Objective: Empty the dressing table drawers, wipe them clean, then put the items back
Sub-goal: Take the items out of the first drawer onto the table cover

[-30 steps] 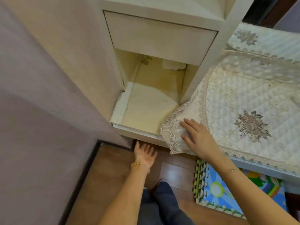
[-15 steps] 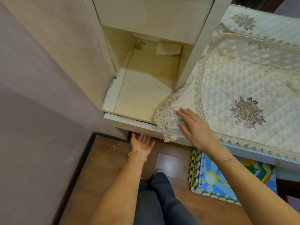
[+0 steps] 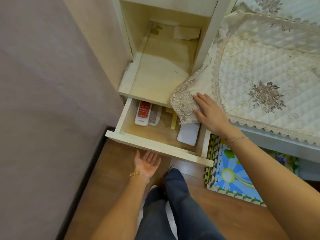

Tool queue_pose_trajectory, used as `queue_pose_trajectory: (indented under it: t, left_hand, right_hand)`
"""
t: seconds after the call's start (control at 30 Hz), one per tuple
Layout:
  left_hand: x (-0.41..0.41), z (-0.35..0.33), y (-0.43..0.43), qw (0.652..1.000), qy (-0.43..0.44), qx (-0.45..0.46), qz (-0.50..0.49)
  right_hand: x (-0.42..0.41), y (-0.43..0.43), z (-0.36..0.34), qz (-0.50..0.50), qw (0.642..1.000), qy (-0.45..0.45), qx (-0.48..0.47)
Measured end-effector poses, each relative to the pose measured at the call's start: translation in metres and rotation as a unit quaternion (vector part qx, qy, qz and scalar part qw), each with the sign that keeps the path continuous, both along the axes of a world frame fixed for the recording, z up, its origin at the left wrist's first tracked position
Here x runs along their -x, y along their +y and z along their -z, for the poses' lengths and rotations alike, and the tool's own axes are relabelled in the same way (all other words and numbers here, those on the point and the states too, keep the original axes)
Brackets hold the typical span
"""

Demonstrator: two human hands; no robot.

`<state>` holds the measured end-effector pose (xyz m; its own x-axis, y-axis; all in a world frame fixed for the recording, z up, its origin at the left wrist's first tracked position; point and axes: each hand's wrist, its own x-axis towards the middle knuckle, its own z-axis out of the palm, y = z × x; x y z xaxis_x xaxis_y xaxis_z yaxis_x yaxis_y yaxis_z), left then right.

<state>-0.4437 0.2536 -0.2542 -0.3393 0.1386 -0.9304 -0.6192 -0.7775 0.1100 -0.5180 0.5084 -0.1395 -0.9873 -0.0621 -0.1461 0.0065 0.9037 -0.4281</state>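
A cream wooden drawer [image 3: 156, 147] of the dressing table stands pulled out. Inside lie a white remote with red buttons [image 3: 143, 113], a grey comb [image 3: 154, 116], a yellow comb [image 3: 173, 120] and a flat white case [image 3: 188, 135]. My left hand [image 3: 147, 162] is palm up under the drawer's front edge, fingers apart. My right hand [image 3: 209, 113] lies flat on the corner of a lace-edged quilted cloth [image 3: 256, 66], which hangs over the drawer's right side.
Above the drawer is an open cream shelf [image 3: 159, 73] with a torn paper scrap [image 3: 186, 32] at the back. A mauve wall [image 3: 43, 101] stands close on the left. A colourful foam mat [image 3: 232, 174] lies on the wooden floor to the right.
The bottom drawer has slid out towards me, showing its contents. My left hand has moved back with its front edge. My right hand has stayed on the cloth corner.
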Motion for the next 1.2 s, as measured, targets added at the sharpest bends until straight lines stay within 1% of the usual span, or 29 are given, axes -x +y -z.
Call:
queue_pose_trajectory:
  t: [0.17, 0.37, 0.5, 0.73, 0.83, 0.9, 0.93, 0.97, 1.0, 1.03, 1.1, 1.13, 1.2]
  left_hand:
    - [-0.040, -0.005, -0.023, 1.000, -0.026, 0.005, -0.004]
    - [-0.074, -0.007, -0.043, 0.999, -0.041, 0.001, -0.001]
    - [-0.075, -0.011, -0.048, 0.999, -0.036, -0.003, -0.002]
    - [-0.077, -0.024, -0.053, 0.999, -0.019, -0.016, 0.029]
    - [-0.080, -0.035, -0.062, 0.997, 0.010, -0.007, 0.071]
    - [-0.083, -0.048, -0.069, 0.986, 0.051, 0.043, 0.151]
    - [-0.084, -0.059, -0.073, 0.968, 0.088, 0.090, 0.217]
    - [-0.085, -0.070, -0.077, 0.937, 0.136, 0.150, 0.285]
    - [-0.085, -0.082, -0.081, 0.893, 0.191, 0.220, 0.343]
    - [-0.085, -0.092, -0.085, 0.840, 0.250, 0.291, 0.384]
    - [-0.078, -0.113, -0.092, 0.713, 0.356, 0.412, 0.442]
    - [-0.072, -0.122, -0.094, 0.648, 0.391, 0.460, 0.464]
    - [-0.057, -0.133, -0.095, 0.526, 0.434, 0.543, 0.490]
  right_hand:
    - [-0.007, -0.008, 0.001, 0.030, 1.000, -0.001, 0.009]
    - [-0.019, -0.014, 0.011, 0.038, 0.999, 0.008, 0.003]
    - [-0.026, -0.019, 0.009, 0.057, 0.998, 0.016, 0.011]
    - [-0.047, -0.035, -0.002, 0.108, 0.991, 0.016, 0.074]
    - [-0.066, -0.047, -0.011, 0.122, 0.988, 0.026, 0.092]
    - [-0.082, -0.055, -0.016, 0.134, 0.985, 0.028, 0.105]
    - [-0.090, -0.059, -0.019, 0.138, 0.984, 0.029, 0.109]
    - [-0.098, -0.063, -0.021, 0.141, 0.983, 0.031, 0.110]
    - [-0.105, -0.067, -0.023, 0.144, 0.983, 0.036, 0.110]
    - [-0.111, -0.071, -0.025, 0.147, 0.982, 0.042, 0.111]
    - [-0.123, -0.079, -0.026, 0.150, 0.982, 0.052, 0.106]
    - [-0.129, -0.083, -0.025, 0.148, 0.982, 0.054, 0.101]
    - [-0.140, -0.091, -0.022, 0.144, 0.984, 0.049, 0.092]
